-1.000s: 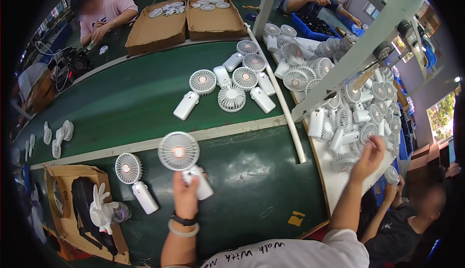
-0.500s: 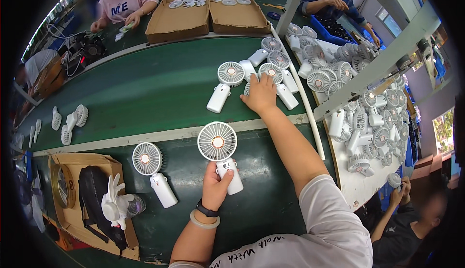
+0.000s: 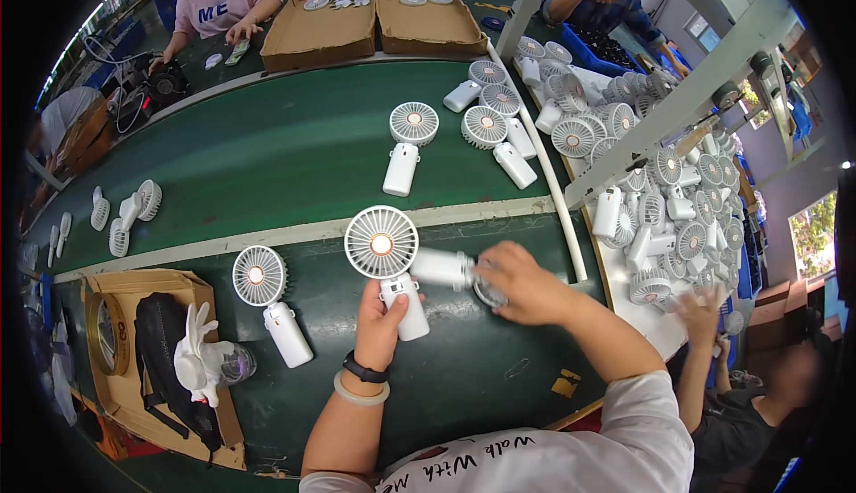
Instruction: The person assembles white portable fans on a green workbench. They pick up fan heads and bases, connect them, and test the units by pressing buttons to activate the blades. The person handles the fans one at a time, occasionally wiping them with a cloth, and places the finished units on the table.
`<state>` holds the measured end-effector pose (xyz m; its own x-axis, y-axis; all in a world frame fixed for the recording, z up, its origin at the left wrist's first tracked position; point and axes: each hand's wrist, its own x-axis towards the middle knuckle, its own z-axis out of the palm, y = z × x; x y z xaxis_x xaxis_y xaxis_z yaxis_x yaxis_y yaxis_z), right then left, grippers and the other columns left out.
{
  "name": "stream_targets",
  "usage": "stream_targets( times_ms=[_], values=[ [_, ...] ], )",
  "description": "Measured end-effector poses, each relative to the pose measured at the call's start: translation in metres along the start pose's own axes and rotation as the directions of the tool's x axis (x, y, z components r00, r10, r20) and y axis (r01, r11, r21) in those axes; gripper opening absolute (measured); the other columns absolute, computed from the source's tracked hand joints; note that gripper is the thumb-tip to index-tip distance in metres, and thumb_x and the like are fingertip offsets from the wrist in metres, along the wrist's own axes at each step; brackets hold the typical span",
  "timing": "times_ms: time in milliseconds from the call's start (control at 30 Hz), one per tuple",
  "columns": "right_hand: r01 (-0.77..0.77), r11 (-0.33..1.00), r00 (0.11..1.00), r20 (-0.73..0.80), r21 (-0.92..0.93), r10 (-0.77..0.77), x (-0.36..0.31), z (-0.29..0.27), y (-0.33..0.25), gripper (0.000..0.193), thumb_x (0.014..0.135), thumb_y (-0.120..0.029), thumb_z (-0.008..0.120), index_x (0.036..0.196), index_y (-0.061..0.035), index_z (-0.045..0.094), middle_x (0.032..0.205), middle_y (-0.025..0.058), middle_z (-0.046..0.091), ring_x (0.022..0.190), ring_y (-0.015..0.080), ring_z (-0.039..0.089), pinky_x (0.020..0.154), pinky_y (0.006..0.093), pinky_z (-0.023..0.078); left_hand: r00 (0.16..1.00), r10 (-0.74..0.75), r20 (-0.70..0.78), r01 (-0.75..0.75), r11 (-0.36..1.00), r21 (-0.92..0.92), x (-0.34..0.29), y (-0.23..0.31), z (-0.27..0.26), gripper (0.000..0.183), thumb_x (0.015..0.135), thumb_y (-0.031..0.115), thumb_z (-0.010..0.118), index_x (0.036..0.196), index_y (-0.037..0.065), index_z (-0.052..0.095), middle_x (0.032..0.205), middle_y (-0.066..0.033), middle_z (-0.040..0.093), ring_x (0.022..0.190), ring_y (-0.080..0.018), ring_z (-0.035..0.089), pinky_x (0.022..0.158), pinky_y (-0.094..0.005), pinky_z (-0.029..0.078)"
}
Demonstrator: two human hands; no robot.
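When juggling two at once, slow the second one down

Got a white fan (image 3: 381, 242) in the middle of the frame, head up and leaning slightly left, gripped by the handle in the left hand (image 3: 376, 322), with fingers closed round it and thumb laid on the front. Solid hold, probably: leaves the round grille facing up and easy to look over. Just don't squeeze hard near the neck, and try not to let the head tip.

Also got a second fan (image 3: 444, 267), nearly sideways just right of centre, closed in the right hand (image 3: 528, 283). Looks grabbed by the head end, with the handle poking left toward the first one. Pretty blurred, so can't tell the exact placing of each fingertip, nor whether touching the other fan or only overlapping in view.

Would suggest easing off the speed here and angling that handle away, to avoid a knock. Better still, grip by the handle too, likely kinder to the grille. If needing to park one, use the green bench (image 3: 481, 359) at lower centre, well apart from the third fan (image 3: 278, 316) at lower left.
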<state>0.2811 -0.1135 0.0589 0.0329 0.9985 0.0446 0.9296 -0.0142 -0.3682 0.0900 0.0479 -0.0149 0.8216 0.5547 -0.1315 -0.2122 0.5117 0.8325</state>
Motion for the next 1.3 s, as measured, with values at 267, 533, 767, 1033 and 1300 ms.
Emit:
stream_targets(
  times_ms=[267, 533, 767, 1033, 1300],
  values=[
    [0.246, 0.969, 0.884, 0.417, -0.030, -0.212, -0.023, -0.004, -0.026, 0.027, 0.073, -0.001, 0.056, 0.097, -0.0137, 0.063, 0.132, 0.0034, 0.043, 0.135, 0.0325, 0.021, 0.111, 0.0528, 0.014, 0.999, -0.040, 0.014, 0.040, 0.999, 0.001, 0.000, 0.001, 0.002, 0.030, 0.088, 0.007, 0.051, 0.116, 0.002, 0.044, 0.108, -0.0120, 0.058, 0.087, -0.0183, 0.060, 0.076, -0.0331, 0.052],
    [0.130, 0.842, 0.990, -0.023, 0.523, -0.139, 0.055, -0.027, 0.005, 0.034, 0.070, 0.001, 0.060, 0.102, -0.0111, 0.060, 0.135, 0.0127, 0.040, 0.130, 0.0365, 0.028, 0.106, 0.0468, 0.027, 1.000, 0.006, 0.026, -0.006, 1.000, 0.023, -0.005, 0.000, 0.004, 0.035, 0.087, 0.007, 0.054, 0.120, 0.002, 0.043, 0.111, -0.0125, 0.059, 0.094, -0.0191, 0.060, 0.084, -0.0324, 0.047],
    [-0.328, 0.930, 0.818, -0.443, 0.164, 0.367, 0.135, 0.035, 0.072, 0.052, 0.077, -0.023, 0.065, 0.126, -0.0142, 0.048, 0.128, 0.0248, 0.037, 0.119, 0.0407, 0.037, 0.098, 0.0452, 0.034, 0.999, -0.006, 0.036, 0.005, 0.999, 0.040, -0.002, -0.003, 0.004, 0.035, 0.087, 0.004, 0.053, 0.120, 0.002, 0.042, 0.112, -0.0130, 0.058, 0.096, -0.0193, 0.059, 0.085, -0.0324, 0.047],
    [-0.491, 0.871, 0.826, -0.327, -0.022, 0.458, 0.161, 0.041, 0.079, 0.044, 0.079, -0.038, 0.062, 0.116, -0.0167, 0.055, 0.133, 0.0255, 0.032, 0.111, 0.0412, 0.046, 0.091, 0.0454, 0.040, 0.997, -0.047, 0.058, 0.041, 0.995, 0.089, -0.001, -0.003, 0.001, 0.039, 0.087, 0.001, 0.052, 0.124, 0.002, 0.040, 0.114, -0.0120, 0.056, 0.098, -0.0188, 0.059, 0.085, -0.0316, 0.047],
    [-0.312, 0.924, 0.681, -0.625, 0.222, 0.380, 0.139, 0.056, 0.112, 0.036, 0.067, -0.005, 0.067, 0.101, -0.0073, 0.054, 0.127, 0.0205, 0.044, 0.111, 0.0392, 0.048, 0.095, 0.0421, 0.038, 0.996, -0.067, 0.059, 0.062, 0.995, 0.080, 0.001, -0.003, 0.001, 0.039, 0.087, 0.002, 0.052, 0.124, 0.002, 0.040, 0.114, -0.0113, 0.056, 0.098, -0.0185, 0.059, 0.085, -0.0316, 0.048]
  ],
)
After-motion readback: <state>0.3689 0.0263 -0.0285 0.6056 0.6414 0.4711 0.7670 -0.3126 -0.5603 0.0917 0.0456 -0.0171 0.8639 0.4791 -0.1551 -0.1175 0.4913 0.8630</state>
